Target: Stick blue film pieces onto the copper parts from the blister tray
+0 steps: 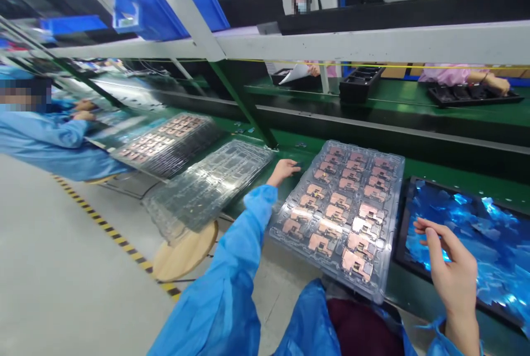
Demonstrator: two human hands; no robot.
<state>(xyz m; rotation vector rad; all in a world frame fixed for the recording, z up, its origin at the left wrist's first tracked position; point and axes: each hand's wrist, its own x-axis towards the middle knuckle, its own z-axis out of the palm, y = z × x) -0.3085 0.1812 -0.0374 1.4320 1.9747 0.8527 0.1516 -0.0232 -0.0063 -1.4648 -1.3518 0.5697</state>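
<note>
A clear plastic tray [304, 227] with rows of copper-coloured metal parts [340, 200] lies before me, overhanging the table's front edge. My left hand [285, 171] is just beyond its left side, fingers closed in a pinch. A small dark piece shows at those fingertips, too small to name. To the right, my right hand [454, 265] hovers over a black tray [408, 229] heaped with shiny blue film pieces [482, 229]. Its fingers are loosely stretched, the thumb apart, and no object shows between them.
Stacked empty clear trays [215, 182] sit left of me above a round wooden stool [186, 251]. Further left, a co-worker in blue [53, 129] sits by another filled tray stack [165, 143]. A green post [244, 102] rises behind; black trays [360, 83] stand across the line.
</note>
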